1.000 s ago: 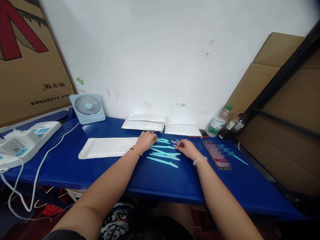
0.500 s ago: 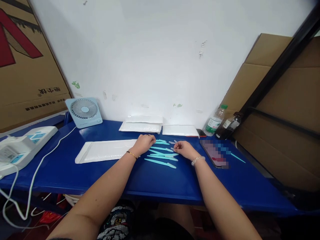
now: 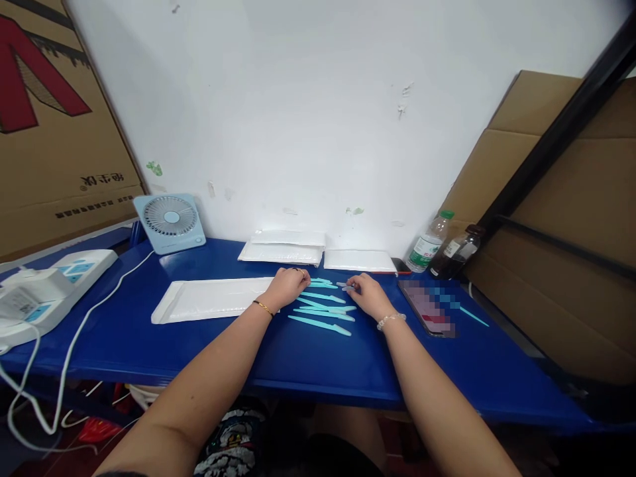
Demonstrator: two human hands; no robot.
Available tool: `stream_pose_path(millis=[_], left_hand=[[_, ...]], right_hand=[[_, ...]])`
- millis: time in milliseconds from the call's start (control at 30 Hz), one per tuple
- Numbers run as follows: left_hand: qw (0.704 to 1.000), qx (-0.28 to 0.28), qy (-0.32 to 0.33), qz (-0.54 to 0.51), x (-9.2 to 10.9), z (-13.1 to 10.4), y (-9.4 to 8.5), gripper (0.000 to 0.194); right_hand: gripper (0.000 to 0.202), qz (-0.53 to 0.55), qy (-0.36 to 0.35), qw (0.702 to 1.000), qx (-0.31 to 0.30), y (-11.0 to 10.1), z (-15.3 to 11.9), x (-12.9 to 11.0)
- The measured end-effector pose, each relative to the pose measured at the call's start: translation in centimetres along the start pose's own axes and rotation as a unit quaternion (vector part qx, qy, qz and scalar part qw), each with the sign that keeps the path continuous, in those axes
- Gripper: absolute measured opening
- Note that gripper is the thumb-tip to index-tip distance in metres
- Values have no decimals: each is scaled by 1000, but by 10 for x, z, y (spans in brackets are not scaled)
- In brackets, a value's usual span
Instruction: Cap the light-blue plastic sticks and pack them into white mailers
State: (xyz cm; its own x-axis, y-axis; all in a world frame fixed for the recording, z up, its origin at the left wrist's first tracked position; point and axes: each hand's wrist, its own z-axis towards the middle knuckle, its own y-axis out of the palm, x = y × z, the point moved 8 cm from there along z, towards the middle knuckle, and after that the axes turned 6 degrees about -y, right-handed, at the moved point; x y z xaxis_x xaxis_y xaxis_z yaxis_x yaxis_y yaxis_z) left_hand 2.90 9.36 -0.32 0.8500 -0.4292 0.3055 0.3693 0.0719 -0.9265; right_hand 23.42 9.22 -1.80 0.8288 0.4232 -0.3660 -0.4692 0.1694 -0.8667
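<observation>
Several turquoise eyebrow razors (image 3: 320, 325) lie in a loose column on the blue table, handles to the left. At the top of the column, my left hand (image 3: 287, 286) is closed with its fingertips on the handle end of an eyebrow razor (image 3: 322, 285). My right hand (image 3: 368, 295) is pinched at the blade side, its fingertips at a small translucent blade cap (image 3: 342, 285). A second pale piece shows right at those fingertips, partly hidden. A white padded envelope (image 3: 213, 299) lies flat, its right end under my left wrist.
White padded envelopes (image 3: 281, 253) rest against the wall. A phone (image 3: 426, 311) and a lone turquoise stick (image 3: 474, 316) are on the right, two bottles (image 3: 428, 246) behind them. A blue fan (image 3: 171, 222) and a power strip (image 3: 89, 265) with cables stand left.
My right hand has shifted slightly away from me, up to the small translucent pieces. My left hand stays at the same razor. The view has tilted a little.
</observation>
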Motion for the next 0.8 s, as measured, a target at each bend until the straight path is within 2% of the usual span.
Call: stream_pose_path(millis=[133,267,367,533,633,700,733,800], left_hand=[[1000,1,3,-2,1,0,1,23],[1000,-2,3,-14,1,0,2,23],[999,-8,-4,-37,1,-1,2,23],[996,-14,-30,-80,-2,-3,0,23],[995,-15,-38,-93,-4,-3,1,23],[994,-13,-40,-101,-5,-3,1,24],[994,-12,-40,-105,-6,-3,2,25],[993,-11,-39,-114,-7,-2,2,26]], right_hand=[[12,-92,26,994,-55,8,0,-8],[16,-198,67,975,-76,8,-3,-15],[18,-216,82,970,-82,6,-5,-18],[13,-184,101,975,-68,-2,-8,-12],[8,-92,102,990,-39,-4,-7,-6],[8,58,100,993,-23,-2,-6,-1],[10,149,99,984,-12,-1,-6,1],[15,306,97,947,16,-1,-4,3]])
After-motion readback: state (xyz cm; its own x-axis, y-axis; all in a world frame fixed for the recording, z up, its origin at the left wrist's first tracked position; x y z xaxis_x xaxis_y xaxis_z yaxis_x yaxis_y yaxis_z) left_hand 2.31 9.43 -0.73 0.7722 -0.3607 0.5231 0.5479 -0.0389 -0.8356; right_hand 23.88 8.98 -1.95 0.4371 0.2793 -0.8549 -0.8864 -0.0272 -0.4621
